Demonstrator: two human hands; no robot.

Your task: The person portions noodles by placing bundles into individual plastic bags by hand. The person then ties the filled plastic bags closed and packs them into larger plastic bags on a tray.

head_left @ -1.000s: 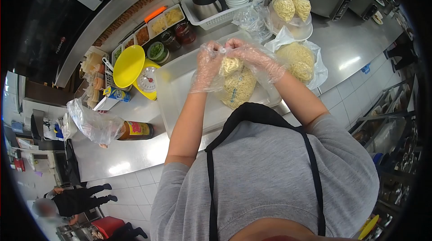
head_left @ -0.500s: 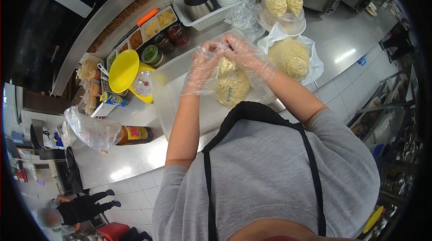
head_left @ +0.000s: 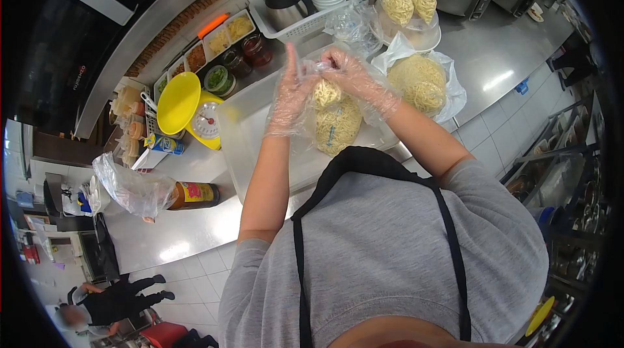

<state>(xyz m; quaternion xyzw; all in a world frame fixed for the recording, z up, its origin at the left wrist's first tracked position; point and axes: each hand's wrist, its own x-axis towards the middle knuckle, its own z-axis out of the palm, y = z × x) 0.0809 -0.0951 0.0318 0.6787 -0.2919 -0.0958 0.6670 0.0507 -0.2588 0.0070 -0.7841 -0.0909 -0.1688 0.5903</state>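
A clear plastic bag of noodles [head_left: 338, 127] with blue print stands in a wide translucent plastic tub [head_left: 257, 146]. Its gathered neck is pinched by my right hand [head_left: 354, 75], whose fingers are closed. My left hand [head_left: 290, 97] is beside the neck on the left, at least one finger stretched straight up; its other fingers are partly hidden by crinkled plastic. Both hands wear loose clear plastic gloves. To the right of the tub, a larger heap of noodles [head_left: 419, 88] rests in an open white bag.
Two filled noodle bags [head_left: 398, 4] sit on a white bowl. At left are a yellow kitchen scale [head_left: 207, 120] and a sauce bottle [head_left: 197, 195]. Topping containers [head_left: 218, 40] and a basket [head_left: 292, 32] with a jug line the back. Another person [head_left: 114, 304] stands at lower left.
My left hand's fingers have come away from the pinch at the bag's neck, and one now points up. My right hand stays at the neck. The noodle bag has shifted slightly.
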